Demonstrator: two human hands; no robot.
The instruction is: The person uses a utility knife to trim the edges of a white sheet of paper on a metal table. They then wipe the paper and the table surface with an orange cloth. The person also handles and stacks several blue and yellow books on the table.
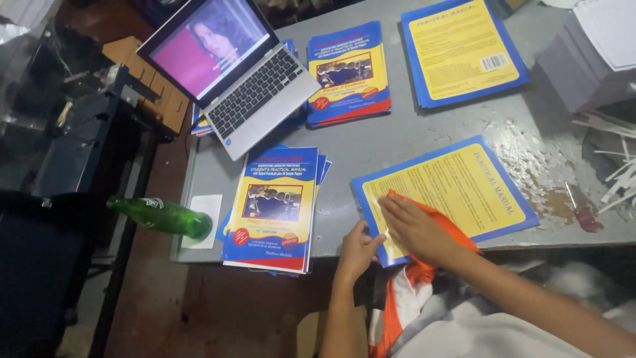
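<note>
two bare forearms, no sleeves in view, white and orange garment, possibly grey-patterned, at the lap

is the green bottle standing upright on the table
No, the green bottle lies on its side at the left edge of the grey table.
</note>
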